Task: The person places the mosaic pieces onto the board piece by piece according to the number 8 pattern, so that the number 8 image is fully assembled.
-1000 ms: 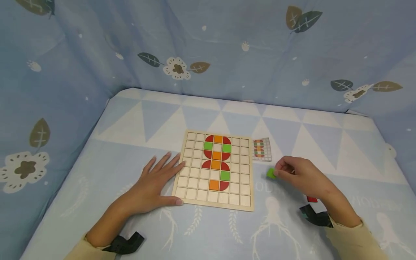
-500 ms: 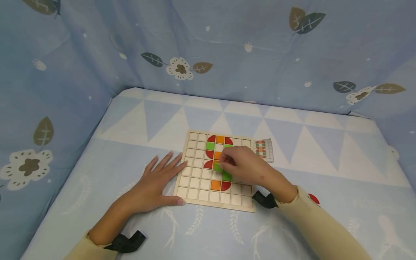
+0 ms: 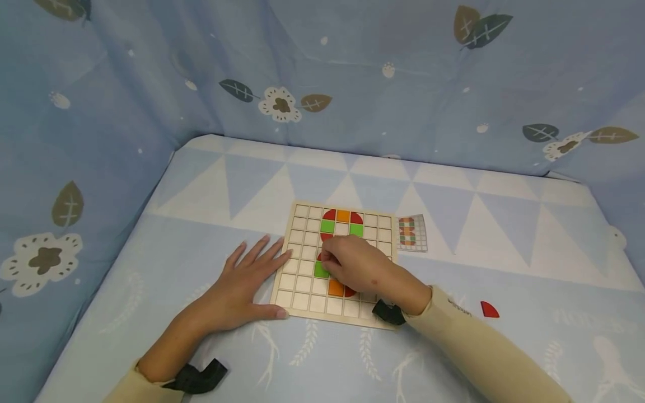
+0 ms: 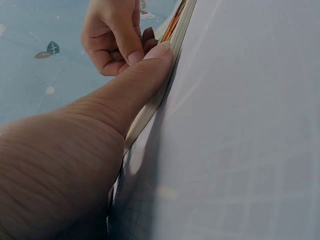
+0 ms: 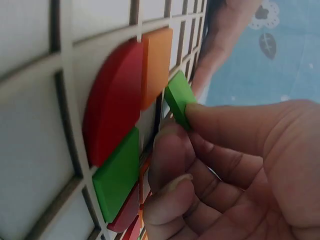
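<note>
A wooden grid board [image 3: 299, 299] lies on the table, with red quarter-round, orange square and green square tiles set in its middle columns. My right hand [image 3: 360, 266] reaches over the board and pinches a green square tile [image 5: 179, 97] between thumb and fingers. In the right wrist view that tile is tilted at a cell, beside a seated orange tile [image 5: 157, 67]. My left hand [image 3: 242, 285] lies with fingers spread, fingertips and thumb touching the board's left edge. In the left wrist view its thumb [image 4: 135, 80] rests along the board's side. Some middle tiles are hidden under my right hand.
A small pattern card [image 3: 412, 233] lies against the board's right side. One loose red quarter-round tile [image 3: 489, 309] is on the table at the right, beyond my right sleeve. A patterned cloth [image 3: 322, 73] rises behind the table.
My right hand has carried the green tile leftward from beside the card onto the board, and lower left over the last half second. The left hand keeps its place.
</note>
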Demonstrator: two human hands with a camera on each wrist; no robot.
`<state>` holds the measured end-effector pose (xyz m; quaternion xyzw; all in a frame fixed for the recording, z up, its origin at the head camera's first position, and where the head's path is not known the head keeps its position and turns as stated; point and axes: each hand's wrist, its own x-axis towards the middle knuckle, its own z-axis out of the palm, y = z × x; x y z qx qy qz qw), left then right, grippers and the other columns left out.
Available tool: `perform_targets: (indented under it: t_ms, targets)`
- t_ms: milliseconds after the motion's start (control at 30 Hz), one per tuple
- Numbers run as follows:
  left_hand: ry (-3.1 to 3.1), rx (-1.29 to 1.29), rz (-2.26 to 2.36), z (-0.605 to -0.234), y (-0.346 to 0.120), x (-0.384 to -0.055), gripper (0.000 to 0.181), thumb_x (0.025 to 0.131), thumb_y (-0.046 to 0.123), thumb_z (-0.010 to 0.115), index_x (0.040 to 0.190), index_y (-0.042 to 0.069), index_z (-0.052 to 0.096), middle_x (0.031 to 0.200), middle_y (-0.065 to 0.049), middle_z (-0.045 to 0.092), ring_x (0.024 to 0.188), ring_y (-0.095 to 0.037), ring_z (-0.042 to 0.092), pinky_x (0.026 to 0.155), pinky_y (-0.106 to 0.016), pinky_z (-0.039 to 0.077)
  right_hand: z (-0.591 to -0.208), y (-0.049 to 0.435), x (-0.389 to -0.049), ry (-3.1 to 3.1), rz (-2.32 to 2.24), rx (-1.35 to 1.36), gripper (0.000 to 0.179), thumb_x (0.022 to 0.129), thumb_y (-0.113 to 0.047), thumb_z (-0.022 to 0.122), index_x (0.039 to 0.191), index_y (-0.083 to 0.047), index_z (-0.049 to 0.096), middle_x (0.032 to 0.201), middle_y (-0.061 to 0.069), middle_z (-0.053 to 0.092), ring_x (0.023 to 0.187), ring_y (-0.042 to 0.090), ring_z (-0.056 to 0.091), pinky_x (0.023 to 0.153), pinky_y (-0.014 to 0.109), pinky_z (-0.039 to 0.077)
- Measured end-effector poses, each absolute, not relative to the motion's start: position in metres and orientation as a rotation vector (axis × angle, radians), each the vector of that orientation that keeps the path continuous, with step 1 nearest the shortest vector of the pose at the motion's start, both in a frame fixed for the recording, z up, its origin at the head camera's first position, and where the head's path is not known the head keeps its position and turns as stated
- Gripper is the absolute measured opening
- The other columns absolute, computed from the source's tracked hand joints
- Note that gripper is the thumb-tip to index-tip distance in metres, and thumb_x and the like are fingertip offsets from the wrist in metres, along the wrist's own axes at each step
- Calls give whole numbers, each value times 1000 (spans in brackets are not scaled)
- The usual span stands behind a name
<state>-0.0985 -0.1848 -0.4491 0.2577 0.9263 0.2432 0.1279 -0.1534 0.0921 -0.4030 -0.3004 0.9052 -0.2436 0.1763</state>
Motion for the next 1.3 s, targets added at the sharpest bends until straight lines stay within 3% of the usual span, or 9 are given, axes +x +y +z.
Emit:
perform_targets:
  t_ms: [467, 1100, 1300]
  targets:
    - [2714, 787, 738, -450, -183, -98, 109, 81, 71, 77, 167, 26, 29, 175, 2, 15, 161, -27, 0, 123, -58, -5, -402, 101, -140, 2674, -716, -835, 16, 99, -9, 70, 86, -17, 65, 78, -9, 58, 66, 10, 52, 62, 27, 47]
    - [2709, 725, 735, -447, -182, -97, 109, 79, 67, 81, 167, 25, 30, 174, 1, 16, 161, -28, 0, 123, -60, -5, -403, 214, -100, 2770, -924, -534, 9, 97, -9, 74, 95, -17, 70, 82, -11, 60, 75, 10, 55, 66, 28, 48]
    - [2705, 722, 739, -447, -180, -97, 108, 80, 67, 80, 167, 25, 30, 174, 0, 16, 161, -29, 1, 123, -60, -5, -399, 246, -84, 2841, -875, -466, 3, 100, -16, 73, 99, -14, 72, 86, -12, 65, 77, 6, 57, 67, 28, 51]
